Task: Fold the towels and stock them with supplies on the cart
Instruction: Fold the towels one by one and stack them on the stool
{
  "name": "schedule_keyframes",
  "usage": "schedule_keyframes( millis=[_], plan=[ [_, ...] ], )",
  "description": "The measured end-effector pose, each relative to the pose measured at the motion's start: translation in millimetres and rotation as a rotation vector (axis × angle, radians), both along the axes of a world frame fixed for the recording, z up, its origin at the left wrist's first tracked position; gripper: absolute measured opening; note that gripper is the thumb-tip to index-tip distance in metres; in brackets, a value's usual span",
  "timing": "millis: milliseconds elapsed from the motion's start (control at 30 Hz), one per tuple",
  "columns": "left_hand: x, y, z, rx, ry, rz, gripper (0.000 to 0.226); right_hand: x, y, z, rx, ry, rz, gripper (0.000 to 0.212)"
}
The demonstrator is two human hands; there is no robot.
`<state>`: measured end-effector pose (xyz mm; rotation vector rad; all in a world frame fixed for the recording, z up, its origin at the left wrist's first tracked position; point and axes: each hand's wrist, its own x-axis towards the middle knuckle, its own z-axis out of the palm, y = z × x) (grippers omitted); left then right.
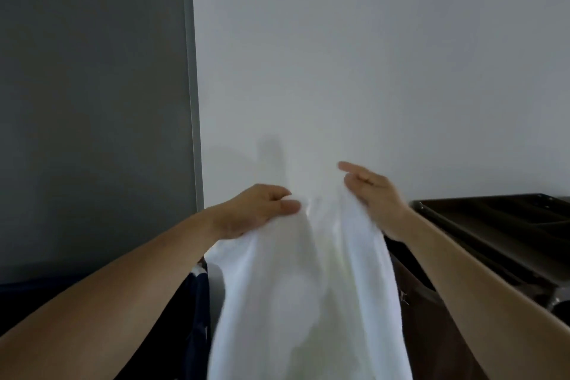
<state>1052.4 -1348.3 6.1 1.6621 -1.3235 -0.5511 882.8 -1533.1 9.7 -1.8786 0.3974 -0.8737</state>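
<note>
We hold a soft white cloth towel (296, 287) up in the air in front of a plain white wall (370, 55). Our left hand (262, 210) pinches its top edge. Our right hand (374, 191) grips the same edge just beside it, with one finger pointing out. The towel hangs down between our arms. A dark shiny tray (493, 219) sits near on the right.
</note>
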Motion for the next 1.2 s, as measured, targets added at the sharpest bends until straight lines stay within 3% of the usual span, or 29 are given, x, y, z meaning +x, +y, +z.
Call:
schedule_keyframes(
  millis=[100, 200, 300, 433, 533, 667, 767, 833, 1000, 1200],
  plan=[
    [-14, -17, 18, 0.072, -0.078, -0.123, 0.022, 5, 23, -19, 0.275, 0.025, 0.296, 0.029],
    [-11, -17, 20, 0.1, -0.055, -0.133, 0.02, 3, 27, -32, 0.424, 0.055, 0.339, 0.03],
    [-4, -7, 14, 0.137, -0.044, -0.131, 0.013, 5, 28, -36, 0.433, 0.063, 0.321, 0.019],
    [12, 11, -1, 0.248, -0.037, -0.093, 0.014, 6, 11, -17, 0.461, -0.132, 0.078, 0.025],
    [22, 23, -15, 0.171, 0.122, -0.036, 0.026, -1, -8, -5, 0.401, -0.163, -0.106, 0.023],
    [17, 20, -27, -0.084, 0.538, 0.048, 0.046, 2, -17, -7, 0.309, -0.133, -0.229, 0.044],
    [2, 6, -30, -0.151, 0.696, 0.118, 0.04, 1, -17, -12, 0.189, -0.084, -0.389, 0.04],
    [-11, -7, -23, -0.182, 0.646, 0.239, 0.032, 2, -11, -16, 0.062, -0.039, -0.439, 0.035],
    [-43, -40, -12, -0.187, 0.193, 0.38, 0.031, 9, 21, -22, -0.271, 0.072, -0.383, 0.036],
    [-62, -49, -24, -0.162, 0.132, 0.292, 0.042, 11, 39, -25, -0.49, 0.142, -0.359, 0.029]
  ],
)
